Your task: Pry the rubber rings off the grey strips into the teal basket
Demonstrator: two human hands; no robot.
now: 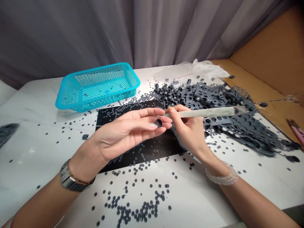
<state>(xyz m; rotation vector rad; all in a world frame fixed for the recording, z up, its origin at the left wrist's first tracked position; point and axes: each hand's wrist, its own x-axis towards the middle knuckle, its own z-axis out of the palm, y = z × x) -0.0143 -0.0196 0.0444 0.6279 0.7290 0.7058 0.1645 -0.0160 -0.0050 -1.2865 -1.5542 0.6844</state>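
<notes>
Between the thumb and fingers of my left hand (133, 129) is a small black ring-shaped cap (158, 123), its hollow side partly showing. My right hand (187, 128) is closed around a long pale stick-like tool (213, 112); its thick end points right and its thin tip reaches the left fingertips. Whether the tip touches the cap I cannot tell. Under both hands lies a flat black sheet (133, 160) strewn with small dark discs. Just beyond my right hand is a heap of similar black caps (167, 95).
A turquoise perforated basket (97, 103) stands at the back left with a few discs inside. Perforated dark sheets (213, 95) pile up at the right. Loose discs (137, 212) scatter over the white table (190, 196). A clear plastic bag (204, 69) lies behind, near a cardboard panel (270, 53).
</notes>
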